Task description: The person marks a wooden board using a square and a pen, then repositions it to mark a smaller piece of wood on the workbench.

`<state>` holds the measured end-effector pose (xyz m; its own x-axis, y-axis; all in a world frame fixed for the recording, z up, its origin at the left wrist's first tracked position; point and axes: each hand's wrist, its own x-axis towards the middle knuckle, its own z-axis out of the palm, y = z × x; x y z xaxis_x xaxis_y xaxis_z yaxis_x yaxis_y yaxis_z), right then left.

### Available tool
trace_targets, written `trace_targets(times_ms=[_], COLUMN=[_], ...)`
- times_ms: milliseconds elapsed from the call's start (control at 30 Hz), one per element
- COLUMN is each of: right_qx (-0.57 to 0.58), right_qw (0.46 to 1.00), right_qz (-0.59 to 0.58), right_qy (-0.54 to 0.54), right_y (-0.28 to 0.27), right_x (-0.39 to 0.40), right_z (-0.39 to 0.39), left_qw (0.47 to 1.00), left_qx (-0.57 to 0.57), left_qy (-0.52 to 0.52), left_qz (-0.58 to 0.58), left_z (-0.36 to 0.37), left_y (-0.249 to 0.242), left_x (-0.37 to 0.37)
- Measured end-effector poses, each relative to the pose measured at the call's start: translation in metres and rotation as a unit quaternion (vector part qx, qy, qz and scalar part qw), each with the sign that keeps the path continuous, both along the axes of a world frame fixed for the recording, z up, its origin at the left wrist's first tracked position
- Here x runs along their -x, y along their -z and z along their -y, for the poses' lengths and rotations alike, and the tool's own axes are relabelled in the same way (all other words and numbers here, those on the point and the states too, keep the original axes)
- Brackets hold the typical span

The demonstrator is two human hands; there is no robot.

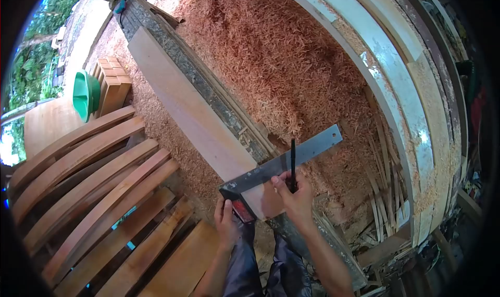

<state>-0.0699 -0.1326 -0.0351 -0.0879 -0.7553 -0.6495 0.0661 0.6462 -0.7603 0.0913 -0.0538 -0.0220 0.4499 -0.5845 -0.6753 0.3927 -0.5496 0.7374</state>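
Observation:
A pale wooden board [192, 109] lies lengthwise along a worn, stained beam [198, 78]. Across the board's near end rests a metal try square [281, 164], its blade reaching out past the beam to the right. My left hand [226, 224] grips the square's dark and red handle [241, 209] at the board's left edge. In my right hand [297, 195] is a black pencil or marker [293, 159], held upright beside the blade over the board's right side.
Curved wooden pieces [88, 182] stand in a row at the left. Behind them are a green container [86, 95] and stacked wood blocks [112, 83]. Reddish shavings [271, 62] cover the ground. Long curved boards [416, 104] arch along the right, near thin offcuts [383, 193].

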Motion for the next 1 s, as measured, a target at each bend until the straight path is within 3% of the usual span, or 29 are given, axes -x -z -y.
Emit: trace_targets(times_ms=[133,200,467,533,600,700,867,1000], right_qx=[-0.048,-0.048,-0.04,-0.015,0.014,0.045,0.071,0.046], right_qw=[0.995,0.984,0.997,0.998,0.998,0.998,0.997,0.997], right_qz=[0.074,0.12,0.056,0.055,0.053,0.042,0.01,0.052], right_qy=[0.037,0.12,-0.04,-0.027,-0.026,-0.026,-0.024,-0.025], right_y=[0.002,0.001,0.005,0.003,0.008,0.01,0.01,0.011], right_x=[-0.006,-0.011,-0.008,-0.017,-0.026,-0.036,-0.054,-0.062], right_z=[0.004,0.007,0.028,0.036,0.041,0.052,0.068,0.086], left_qw=[0.999,0.995,0.994,0.994,0.987,0.984,0.986,0.988], left_qx=[0.03,0.072,0.024,0.016,0.017,0.04,0.06,0.064], left_qy=[0.006,-0.068,-0.048,-0.064,-0.156,-0.17,-0.151,-0.131], left_qz=[0.038,-0.001,0.094,0.088,0.04,-0.023,-0.033,-0.045], left_z=[-0.011,-0.015,-0.005,0.01,0.025,0.046,0.061,0.079], left_y=[0.017,0.022,0.025,0.023,0.022,0.017,0.018,0.013], left_x=[-0.003,0.001,0.001,-0.001,-0.005,-0.017,-0.035,-0.045])
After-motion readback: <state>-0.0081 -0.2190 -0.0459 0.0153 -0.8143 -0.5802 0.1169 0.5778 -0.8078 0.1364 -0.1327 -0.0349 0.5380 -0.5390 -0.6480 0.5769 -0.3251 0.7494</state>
